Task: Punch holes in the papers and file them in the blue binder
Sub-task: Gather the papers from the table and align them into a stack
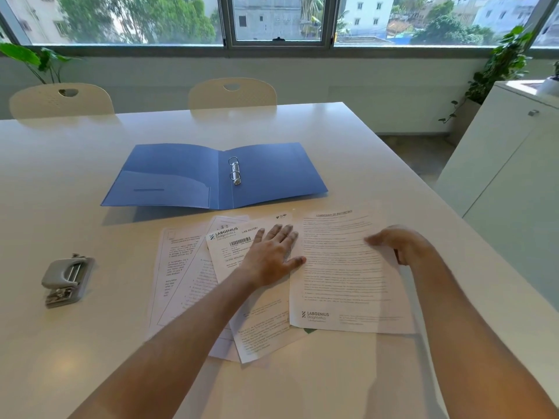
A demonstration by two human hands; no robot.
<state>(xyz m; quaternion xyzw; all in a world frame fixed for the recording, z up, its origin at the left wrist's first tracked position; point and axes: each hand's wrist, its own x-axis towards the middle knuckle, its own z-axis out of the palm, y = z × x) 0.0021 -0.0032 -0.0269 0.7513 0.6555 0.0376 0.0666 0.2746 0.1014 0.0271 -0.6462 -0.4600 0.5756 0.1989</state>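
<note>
Forearms reach in from the near edge of the white table [348, 140], both bare. Left hand [273, 257] lies flat, fingers spread wide, palm down on a lab report sheet [230, 252] with a barcode near its top. Right hand [399, 244] is blurred; it rests on the right part of a text-covered sheet [338, 267], fingers bent, and whether it pinches the paper or only touches it cannot be told.

Papers are fanned loosely in the near-middle of the table: the text sheet lies to the right, overlapping the lab report's right edge; two or three more sheets [174, 267] poke out to the left, underneath, tilted.

Hole punch [65, 279], grey metal, sits well apart to the left of the papers, near the left side of the table, untouched.

Blue binder [211, 173] lies open and flat just beyond the papers, toward the middle of the table. Its two metal rings [234, 170] stand on the right half, beside the spine; no paper on them. A pocket shows on the left cover.

Far side: two cream chairs [231, 92] pushed up to the table, then a wide window [278, 19]. White cabinet [508, 164] at far right, leafy plants in both corners.
</note>
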